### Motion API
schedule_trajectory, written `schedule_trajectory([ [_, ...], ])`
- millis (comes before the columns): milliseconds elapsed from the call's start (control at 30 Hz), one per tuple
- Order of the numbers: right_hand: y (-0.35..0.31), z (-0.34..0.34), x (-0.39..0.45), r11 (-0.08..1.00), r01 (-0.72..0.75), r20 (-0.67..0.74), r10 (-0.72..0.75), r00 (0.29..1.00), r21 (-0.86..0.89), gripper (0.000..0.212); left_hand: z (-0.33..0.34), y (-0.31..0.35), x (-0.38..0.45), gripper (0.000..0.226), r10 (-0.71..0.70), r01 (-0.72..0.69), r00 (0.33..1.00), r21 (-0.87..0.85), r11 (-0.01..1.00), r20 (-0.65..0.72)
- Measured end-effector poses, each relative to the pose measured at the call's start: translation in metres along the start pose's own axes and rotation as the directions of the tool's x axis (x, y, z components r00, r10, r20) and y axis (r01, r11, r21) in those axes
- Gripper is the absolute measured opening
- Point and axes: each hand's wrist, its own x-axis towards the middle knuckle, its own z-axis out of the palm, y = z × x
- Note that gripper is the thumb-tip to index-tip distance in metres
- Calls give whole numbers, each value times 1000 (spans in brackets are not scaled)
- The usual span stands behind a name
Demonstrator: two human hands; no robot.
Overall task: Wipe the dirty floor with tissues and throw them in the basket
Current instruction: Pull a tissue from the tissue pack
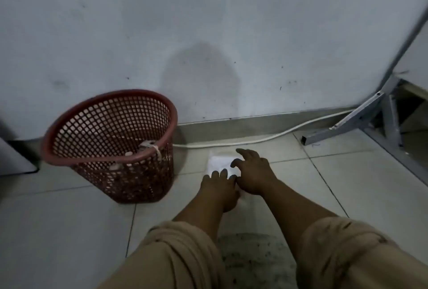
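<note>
Pale tiles cover the floor (289, 184), which meets a scuffed grey wall (208, 34); a white cable (254, 141) runs along the skirting. Both grips lie open with fingers spread: the left hand (218, 186) and right hand (253, 173) press flat on a white tissue (220, 161) on the floor, just beside the red mesh basket (111, 145), which holds crumpled tissues.

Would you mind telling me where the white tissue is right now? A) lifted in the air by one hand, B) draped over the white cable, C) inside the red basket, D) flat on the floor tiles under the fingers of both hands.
D: the tissue lies flat on the floor with fingers of the left hand and right hand on it, right of the basket.
</note>
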Motion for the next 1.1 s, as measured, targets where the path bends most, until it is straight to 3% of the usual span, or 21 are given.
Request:
schedule_trajectory([
  [100, 7, 10, 14, 993, 0, 16, 2, 1000, -120, 43, 18, 3, 13, 67, -8, 8, 1000, -14, 1000, 16],
  [233, 15, 23, 21, 980, -4, -9, 2, 1000, -196, 55, 40, -1, 26, 78, 29, -29, 999, -1, 1000, 14],
  [333, 13, 19, 25, 994, -28, -148, 12, 989, -103, 49, 57, -6, 31, 82, 63, -62, 998, 42, 997, -19],
  [467, 12, 9, 30, 1000, 18, -387, -13, 922, 8, 27, 67, -4, 33, 81, 41, -42, 998, -7, 999, -39],
  [733, 3, -16, 37, 978, 129, -612, -1, 791, 166, 17, 71, 0, 31, 80, -3, 2, 1000, -48, 999, -28],
  [933, -4, -48, 36, 932, 185, -712, 100, 695, 311, 38, 70, 4, 32, 80, -13, 16, 1000, -105, 994, 27],
  [1100, 0, -74, 22, 961, 231, -801, -16, 599, 153, 20, 71, 12, 28, 80, -28, 30, 999, -133, 991, 17],
])
